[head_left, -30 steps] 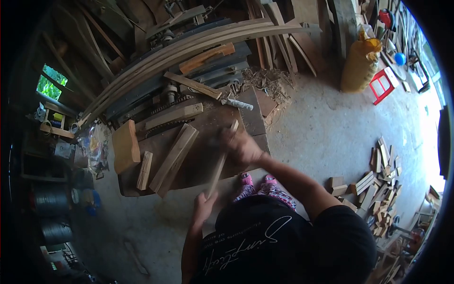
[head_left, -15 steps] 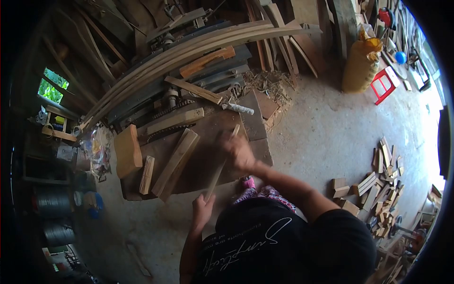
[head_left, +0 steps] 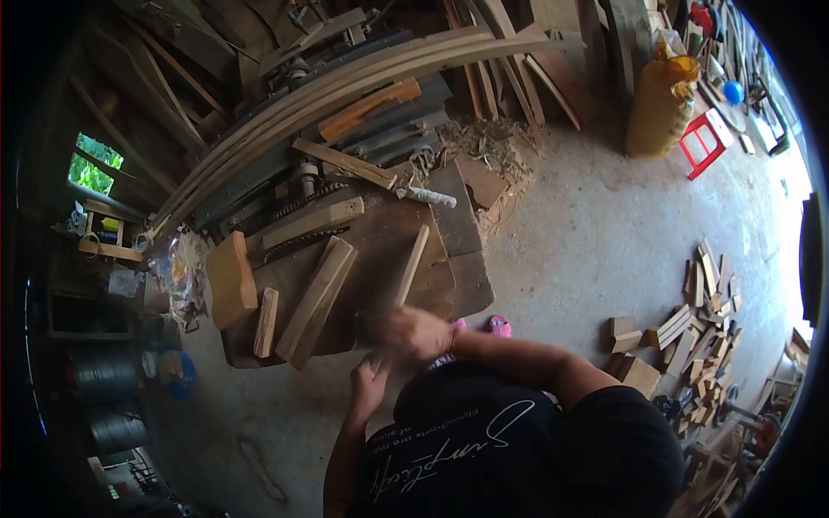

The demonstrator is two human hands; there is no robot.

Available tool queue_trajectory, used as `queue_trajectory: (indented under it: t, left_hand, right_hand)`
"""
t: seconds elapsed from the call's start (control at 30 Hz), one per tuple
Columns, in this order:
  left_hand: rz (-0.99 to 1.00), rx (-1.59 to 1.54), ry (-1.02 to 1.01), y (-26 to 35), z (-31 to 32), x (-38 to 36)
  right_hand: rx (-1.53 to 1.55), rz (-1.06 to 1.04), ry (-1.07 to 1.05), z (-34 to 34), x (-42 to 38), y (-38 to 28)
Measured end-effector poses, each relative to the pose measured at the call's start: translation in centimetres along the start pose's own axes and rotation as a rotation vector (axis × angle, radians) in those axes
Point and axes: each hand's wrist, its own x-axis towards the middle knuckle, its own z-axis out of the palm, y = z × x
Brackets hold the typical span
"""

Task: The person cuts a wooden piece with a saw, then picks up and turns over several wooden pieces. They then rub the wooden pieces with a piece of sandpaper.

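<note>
A slim wooden stick (head_left: pixel 414 259) slants up and away from my body over the brown work surface (head_left: pixel 371 285). My left hand (head_left: pixel 369 387) is closed around its near end. Over the stick's lower part lies my right hand (head_left: pixel 414 334), fingers curled and smeared by motion. Something dark and blurred shows at that hand's left side; I cannot make out what it is. Left of the stick rest a long squared wooden piece (head_left: pixel 318 298), a short block (head_left: pixel 267 322) and a wide orange-brown board piece (head_left: pixel 230 281).
Long planks (head_left: pixel 363 82) span the machine (head_left: pixel 406 147) behind the surface. A white-wrapped object (head_left: pixel 430 198) lies near its far edge, beside wood shavings (head_left: pixel 496 155). To the right are a yellow sack (head_left: pixel 661 108), a red stool (head_left: pixel 705 145) and an offcut pile (head_left: pixel 699 337).
My right hand has slid down the stick toward my left hand, uncovering the stick's upper part. My left hand stays closed on the near end.
</note>
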Motion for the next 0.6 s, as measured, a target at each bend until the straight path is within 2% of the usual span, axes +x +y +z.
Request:
queue_trajectory:
  t: [0.07,0.1,0.13,0.2,0.27,0.3,0.33,0.37,0.4,0.47,0.53,0.6]
  left_hand:
    - [0.008,0.018,-0.020,-1.0,-0.5,-0.9]
    - [0.031,0.025,-0.026,-1.5,-0.9,-1.1]
    - [0.038,0.031,-0.024,-2.0,-1.4,-1.3]
    - [0.131,0.151,0.004,-3.0,-2.5,-1.4]
    - [0.081,0.209,-0.026,-4.4,-3.1,-1.9]
    - [0.102,0.327,0.042,-5.4,-2.9,-1.7]
    - [0.120,0.445,0.107,-5.7,-2.8,-1.8]
    - [0.079,0.451,0.083,-6.1,-2.8,-1.7]
    - [0.070,0.450,0.081,-6.2,-2.7,-1.4]
    - [0.249,0.460,0.129,-6.1,-2.3,0.0]
    - [0.207,0.501,0.129,-5.0,-2.3,0.7]
    - [0.299,0.474,0.185,-5.2,-2.3,1.6]
  right_hand:
    - [-0.072,0.190,0.057,-3.5,-1.2,4.3]
    - [-0.127,0.397,0.022,-5.6,-1.6,5.9]
    - [-0.215,0.376,0.056,-7.2,-1.7,7.0]
    - [-0.123,0.408,0.017,-9.2,-2.5,7.4]
    - [-0.079,0.606,0.039,-9.9,-4.5,7.0]
    - [-0.076,0.602,0.039,-10.2,-5.5,6.6]
    - [-0.084,0.694,0.193,-10.7,-6.4,5.8]
    - [-0.089,0.787,0.344,-11.1,-7.4,4.9]
    - [-0.082,0.790,0.337,-11.6,-8.1,3.7]
    - [0.038,1.021,0.545,-12.9,-9.2,1.7]
    - [0.037,1.098,0.532,-14.0,-11.0,0.8]
    - [0.032,1.181,0.517,-15.1,-12.8,0.3]
